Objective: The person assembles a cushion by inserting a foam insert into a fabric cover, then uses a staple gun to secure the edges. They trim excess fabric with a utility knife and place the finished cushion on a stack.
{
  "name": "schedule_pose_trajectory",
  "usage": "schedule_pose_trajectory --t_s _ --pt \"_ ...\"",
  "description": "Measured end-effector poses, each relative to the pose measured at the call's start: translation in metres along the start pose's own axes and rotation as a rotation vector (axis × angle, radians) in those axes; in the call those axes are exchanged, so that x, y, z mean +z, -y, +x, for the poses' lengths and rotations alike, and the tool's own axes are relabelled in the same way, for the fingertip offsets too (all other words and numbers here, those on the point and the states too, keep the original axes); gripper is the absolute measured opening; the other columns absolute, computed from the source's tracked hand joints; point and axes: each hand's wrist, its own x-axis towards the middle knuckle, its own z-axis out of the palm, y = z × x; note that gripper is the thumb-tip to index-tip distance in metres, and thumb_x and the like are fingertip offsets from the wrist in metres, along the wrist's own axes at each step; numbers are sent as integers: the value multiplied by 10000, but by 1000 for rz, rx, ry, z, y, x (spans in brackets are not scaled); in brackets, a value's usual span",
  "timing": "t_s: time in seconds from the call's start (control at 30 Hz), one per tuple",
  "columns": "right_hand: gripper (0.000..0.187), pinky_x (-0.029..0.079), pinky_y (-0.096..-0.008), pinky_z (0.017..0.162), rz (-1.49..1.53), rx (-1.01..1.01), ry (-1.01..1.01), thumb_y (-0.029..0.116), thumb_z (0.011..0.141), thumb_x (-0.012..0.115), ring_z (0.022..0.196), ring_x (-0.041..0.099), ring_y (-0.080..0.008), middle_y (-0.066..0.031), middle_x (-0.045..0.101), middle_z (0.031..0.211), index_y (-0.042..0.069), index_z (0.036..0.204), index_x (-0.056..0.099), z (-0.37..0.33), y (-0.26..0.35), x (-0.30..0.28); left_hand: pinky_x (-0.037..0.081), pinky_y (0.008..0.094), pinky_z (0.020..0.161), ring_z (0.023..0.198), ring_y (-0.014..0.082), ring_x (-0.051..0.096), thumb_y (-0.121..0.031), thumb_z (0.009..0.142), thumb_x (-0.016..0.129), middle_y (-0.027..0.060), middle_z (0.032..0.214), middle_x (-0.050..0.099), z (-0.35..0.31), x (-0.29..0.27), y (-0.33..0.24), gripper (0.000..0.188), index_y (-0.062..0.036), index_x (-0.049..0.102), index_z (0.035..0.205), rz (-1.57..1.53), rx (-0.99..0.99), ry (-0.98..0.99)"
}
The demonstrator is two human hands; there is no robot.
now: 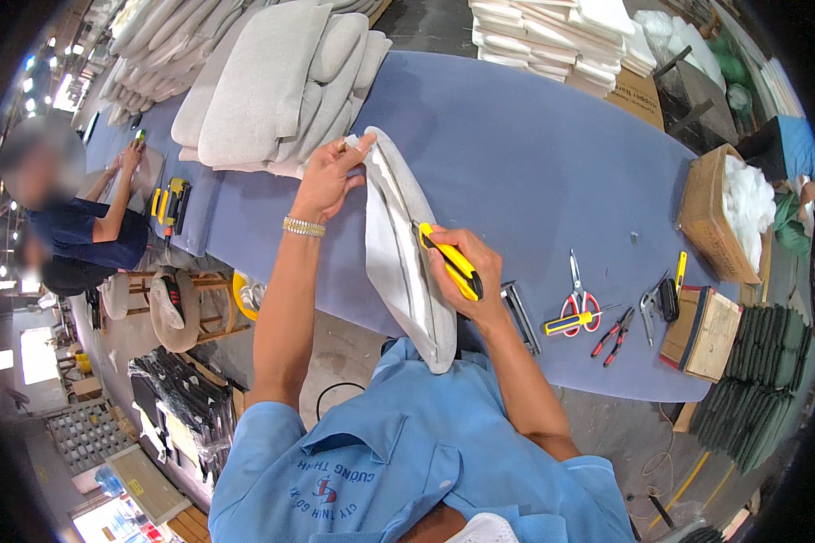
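A light grey upholstered cushion (430, 303) stands on edge before me, its lower end against my shirt. White material shows along its long edge. My left hand (330, 176) pinches the fabric at the cushion's upper end, where a small white scrap sticks out by the fingers. Wrapped in my right hand (473, 264) is a yellow-and-black utility knife (453, 261), its tip touching the cushion's edge about midway. Whether the blade cuts in there cannot be made out.
Grey cushions (254, 90) are stacked at the far left of the blue table (516, 154). Right lie scissors (577, 290), a yellow-handled screwdriver (570, 321), pliers (614, 337) and a staple gun (668, 299). A box of white stuffing (720, 213) stands beyond. A co-worker (91, 217) works at left.
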Motion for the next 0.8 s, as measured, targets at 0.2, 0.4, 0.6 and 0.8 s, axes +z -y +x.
schedule_pose_trajectory --t_s 0.2,0.4,0.6,0.8 --pt "192 574 -350 776 1 -67 3 39 856 717 869 727 -304 -164 742 1067 40 1045 684 -18 4 0 418 244 663 741 48 471 -183 987 693 68 1017 772 -47 40 -59 273 6 602 812 637 372 136" --pt "182 575 -331 758 6 -45 17 20 840 724 852 740 -283 -172 750 1059 22 1018 687 -36 15 -9 342 241 558 646 26 384 -193 986 689 48 865 773 -51 35 -53 304 -34 574 754 615 411 62" --pt "174 579 -322 764 -34 -34 21 17 829 731 865 753 -266 -173 760 1047 22 999 693 -61 19 -20 322 241 528 611 29 379 -179 987 670 66 833 766 -48 47 -70 293 -49 575 743 633 499 71" --pt "180 585 -330 776 -47 -5 59 22 828 738 890 752 -284 -193 753 1050 17 1001 692 -89 30 -34 520 222 649 774 73 687 -242 1008 676 109 899 772 -53 58 -92 314 -82 564 761 584 579 131"
